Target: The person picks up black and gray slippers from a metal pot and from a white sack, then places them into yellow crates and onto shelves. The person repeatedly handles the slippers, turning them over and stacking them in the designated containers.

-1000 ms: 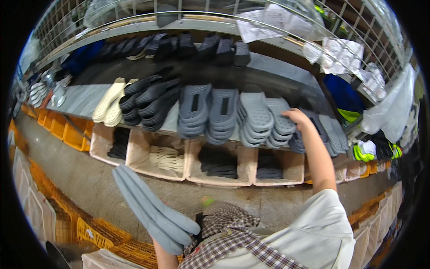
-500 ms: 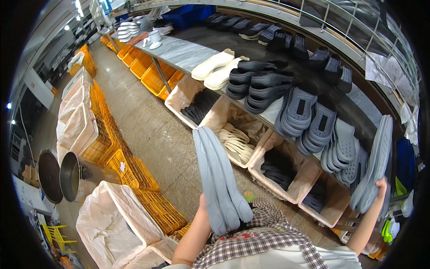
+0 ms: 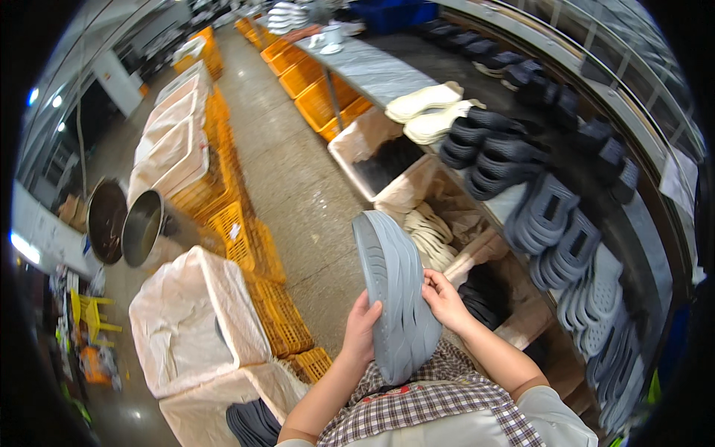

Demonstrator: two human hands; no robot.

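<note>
A stack of grey rubber shoe soles (image 3: 395, 294) stands on end in front of my chest, its wavy tread facing me. My left hand (image 3: 363, 328) grips the stack's lower left edge. My right hand (image 3: 445, 298) holds its right edge, fingers curled round the side. To the right, a long shelf (image 3: 387, 71) carries rows of dark grey clogs (image 3: 551, 216) and a few cream ones (image 3: 428, 108).
Open cardboard boxes (image 3: 406, 197) with pale and black soles stand under the shelf. Orange plastic crates (image 3: 257, 261) line the concrete aisle on the left. Bag-lined bins (image 3: 194, 320) and two metal pots (image 3: 123, 223) sit further left.
My view has swung left along the aisle. My right hand came down from the shelf with its sole and now holds the stack together with my left hand.
</note>
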